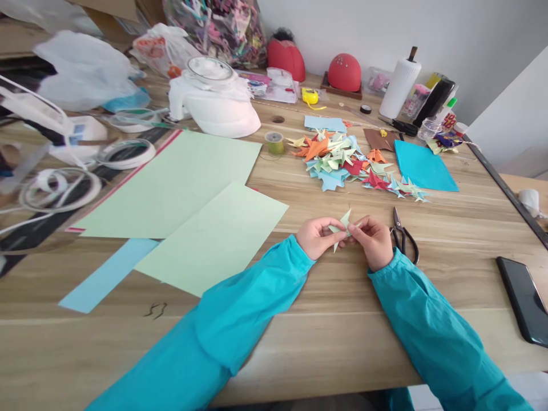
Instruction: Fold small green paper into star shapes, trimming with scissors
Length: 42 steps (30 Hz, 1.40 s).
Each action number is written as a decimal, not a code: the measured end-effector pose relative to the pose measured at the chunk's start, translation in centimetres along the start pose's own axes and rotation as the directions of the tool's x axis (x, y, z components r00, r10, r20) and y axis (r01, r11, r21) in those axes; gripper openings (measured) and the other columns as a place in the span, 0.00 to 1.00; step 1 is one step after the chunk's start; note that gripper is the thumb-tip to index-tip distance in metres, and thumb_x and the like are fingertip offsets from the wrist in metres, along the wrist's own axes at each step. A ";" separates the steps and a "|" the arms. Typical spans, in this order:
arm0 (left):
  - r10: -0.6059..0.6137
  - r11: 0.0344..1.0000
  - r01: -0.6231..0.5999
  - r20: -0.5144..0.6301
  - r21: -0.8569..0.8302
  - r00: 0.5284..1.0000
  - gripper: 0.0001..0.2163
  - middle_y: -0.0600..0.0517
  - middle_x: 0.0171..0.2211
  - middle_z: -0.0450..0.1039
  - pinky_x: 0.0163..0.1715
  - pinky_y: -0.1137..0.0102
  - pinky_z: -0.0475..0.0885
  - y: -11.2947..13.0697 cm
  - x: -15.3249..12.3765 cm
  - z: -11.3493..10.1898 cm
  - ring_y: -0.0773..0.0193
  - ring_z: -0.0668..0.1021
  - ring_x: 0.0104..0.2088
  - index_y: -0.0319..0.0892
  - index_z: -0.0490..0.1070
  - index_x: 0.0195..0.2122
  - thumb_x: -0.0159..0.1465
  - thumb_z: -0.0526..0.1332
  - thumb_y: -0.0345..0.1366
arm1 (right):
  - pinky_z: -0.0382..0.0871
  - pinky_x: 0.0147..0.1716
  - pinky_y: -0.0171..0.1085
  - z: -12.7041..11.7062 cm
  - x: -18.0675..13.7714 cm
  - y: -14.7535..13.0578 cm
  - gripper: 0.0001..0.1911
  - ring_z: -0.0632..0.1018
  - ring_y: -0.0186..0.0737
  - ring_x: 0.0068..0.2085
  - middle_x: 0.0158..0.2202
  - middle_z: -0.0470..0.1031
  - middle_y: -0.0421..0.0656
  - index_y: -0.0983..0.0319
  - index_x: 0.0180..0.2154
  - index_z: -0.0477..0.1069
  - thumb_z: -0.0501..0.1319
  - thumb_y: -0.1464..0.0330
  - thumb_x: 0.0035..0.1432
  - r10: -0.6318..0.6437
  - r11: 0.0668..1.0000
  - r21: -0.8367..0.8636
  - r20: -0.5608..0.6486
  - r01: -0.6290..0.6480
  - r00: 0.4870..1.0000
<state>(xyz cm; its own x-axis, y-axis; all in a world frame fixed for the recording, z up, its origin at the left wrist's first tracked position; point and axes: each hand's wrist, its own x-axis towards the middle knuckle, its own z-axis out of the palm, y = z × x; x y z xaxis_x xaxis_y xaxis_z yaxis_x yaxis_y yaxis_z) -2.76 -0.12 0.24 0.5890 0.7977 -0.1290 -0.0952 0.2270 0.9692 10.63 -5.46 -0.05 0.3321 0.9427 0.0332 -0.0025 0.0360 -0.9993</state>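
Note:
A small folded piece of pale green paper [343, 224] is pinched between both hands just above the wooden table [325, 319]. My left hand [317, 238] grips its left side with closed fingers. My right hand [375, 241] grips its right side, fingers closed too. Both arms wear teal sleeves. A pile of several finished folded paper shapes [342, 161] in green, blue, orange and red lies further back on the table.
Black scissors [403, 234] lie just right of my right hand. A black phone [523, 299] rests at the right edge. Large pale green sheets [180, 194], a blue strip [107, 275] and a teal sheet [422, 165] lie around. Tape rolls, bags and a paper-towel roll [399, 85] crowd the back.

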 end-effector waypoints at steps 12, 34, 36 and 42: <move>-0.033 0.998 0.032 -0.022 -0.058 0.999 0.13 0.52 0.15 0.72 0.22 0.72 0.71 -0.2 0.1 -0.2 0.66 0.75 0.19 0.35 0.71 0.26 0.42 0.70 0.36 | 0.62 0.17 0.32 -0.1 0.1 0.1 0.16 0.69 0.31 0.16 0.14 0.69 0.36 0.62 0.22 0.65 0.68 0.60 0.40 0.042 0.999 0.025 0.012 -0.042 0.999; -0.014 0.999 0.009 -0.091 -0.049 0.996 0.11 0.53 0.14 0.72 0.18 0.75 0.69 0.1 0.0 0.2 0.69 0.73 0.16 0.34 0.70 0.25 0.42 0.69 0.31 | 0.68 0.20 0.32 0.0 0.1 0.0 0.19 0.72 0.31 0.19 0.18 0.68 0.33 0.62 0.32 0.64 0.68 0.62 0.40 0.022 0.998 0.051 0.091 -0.027 0.996; -0.017 0.997 0.012 -0.072 -0.070 0.997 0.11 0.53 0.15 0.72 0.19 0.74 0.70 0.1 0.1 0.1 0.68 0.74 0.16 0.34 0.70 0.25 0.42 0.68 0.31 | 0.67 0.20 0.32 -0.1 0.2 0.1 0.19 0.72 0.31 0.20 0.18 0.68 0.33 0.62 0.32 0.64 0.68 0.62 0.39 0.010 0.999 0.048 0.082 -0.014 0.997; -0.049 0.991 0.049 -0.003 -0.126 0.999 0.11 0.52 0.16 0.73 0.20 0.73 0.71 0.2 0.2 -0.1 0.67 0.75 0.18 0.35 0.70 0.27 0.45 0.68 0.34 | 0.67 0.19 0.31 -0.1 0.2 0.2 0.20 0.72 0.31 0.20 0.18 0.67 0.33 0.62 0.32 0.64 0.69 0.62 0.38 -0.004 0.998 0.056 0.059 0.000 0.998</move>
<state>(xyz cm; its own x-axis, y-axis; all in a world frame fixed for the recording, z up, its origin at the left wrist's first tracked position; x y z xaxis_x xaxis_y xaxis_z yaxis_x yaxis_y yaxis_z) -2.78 0.12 0.37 0.5906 0.7873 -0.1774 -0.1668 0.3342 0.9276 10.84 -5.26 -0.23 0.2757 0.9605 0.0375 -0.0554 0.0548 -0.9970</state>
